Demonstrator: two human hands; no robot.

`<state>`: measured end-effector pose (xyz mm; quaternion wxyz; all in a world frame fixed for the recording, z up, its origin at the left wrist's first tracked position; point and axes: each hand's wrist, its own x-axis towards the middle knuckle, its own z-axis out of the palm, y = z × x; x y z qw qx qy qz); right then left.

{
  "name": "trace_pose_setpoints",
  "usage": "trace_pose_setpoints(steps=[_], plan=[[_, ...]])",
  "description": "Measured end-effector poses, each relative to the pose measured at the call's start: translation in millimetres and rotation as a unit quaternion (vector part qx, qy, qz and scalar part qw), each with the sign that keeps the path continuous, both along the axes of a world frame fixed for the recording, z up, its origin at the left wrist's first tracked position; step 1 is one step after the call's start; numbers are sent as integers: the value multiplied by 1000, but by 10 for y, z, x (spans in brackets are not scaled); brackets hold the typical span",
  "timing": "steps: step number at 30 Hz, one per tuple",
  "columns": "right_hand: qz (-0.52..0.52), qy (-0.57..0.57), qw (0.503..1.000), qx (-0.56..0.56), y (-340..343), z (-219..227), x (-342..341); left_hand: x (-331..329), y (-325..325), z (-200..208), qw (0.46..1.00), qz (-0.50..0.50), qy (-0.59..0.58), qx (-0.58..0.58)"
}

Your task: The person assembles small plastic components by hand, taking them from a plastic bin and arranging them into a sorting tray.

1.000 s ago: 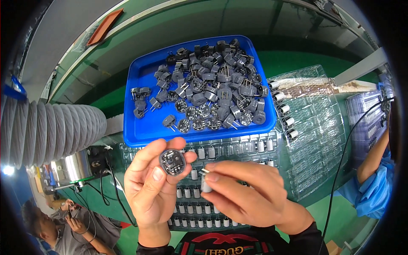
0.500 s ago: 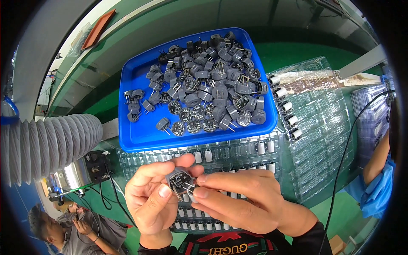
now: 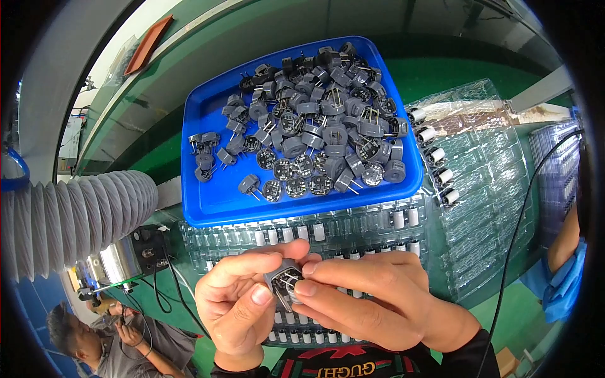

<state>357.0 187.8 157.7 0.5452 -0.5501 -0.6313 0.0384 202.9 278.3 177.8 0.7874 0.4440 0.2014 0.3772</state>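
In front of my chest my left hand (image 3: 234, 301) holds a grey round plug housing (image 3: 275, 275) between thumb and fingers. Its open face, tilted up toward me, shows a dark circuit board and metal pins. My right hand (image 3: 372, 296) comes in from the right with thumb and forefinger pinched at the board's edge. Between those fingertips is a small pale cylinder (image 3: 294, 295) with thin wire leads, largely hidden by the fingers. The leads lie over the board; whether they sit in it I cannot tell.
Beyond my hands a blue tray (image 3: 211, 208) holds many similar housings. Clear plastic trays (image 3: 485, 220) with white-and-black cylinders (image 3: 436, 155) lie beneath and to the right. A ribbed grey duct (image 3: 82, 217) stands left, a black cable (image 3: 504, 271) right. Two people (image 3: 135, 340) (image 3: 561, 271) are nearby.
The view has shifted slightly, so the blue tray and trays appear a little further right. My hands keep their hold, and the right fingertips sit closer over the board.
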Motion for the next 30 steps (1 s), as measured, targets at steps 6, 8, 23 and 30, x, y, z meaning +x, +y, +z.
trace_pose_setpoints(steps=[6,8,23,30], plan=[[-20,-20,1000,8,8,-22,-19,-3,-10,28,1000,3,25,14],[-22,-55,998,13,9,4,21,3,-10,6,998,7,41,39],[7,153,988,-11,86,50,-87,-3,-13,-70,994,32,42,92],[16,310,951,10,0,145,-88,-17,-23,-161,987,-6,-51,150]])
